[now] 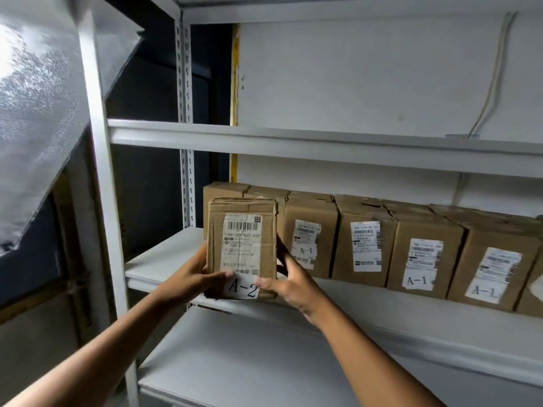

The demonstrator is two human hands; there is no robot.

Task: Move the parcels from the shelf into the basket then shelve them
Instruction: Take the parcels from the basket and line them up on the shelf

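both bare forearms reach up and forward from the near edge, converging toward the middle. the left hand (pixel 195 276) curls at the left, thumb lying across toward the right. the right hand (pixel 289 282) curls at the right, thumb forward, fingers wrapped behind, wrist bent slightly.

The held parcel (pixel 242 245) has a white shipping label reading "15H-159-K02-560" under a barcode, plus a slip at its bottom edge marked "A-2". Three boxes in the row (pixel 411 254) along the shelf (pixel 164 259) carry "A-1" slips; their smaller print is too blurry to read.
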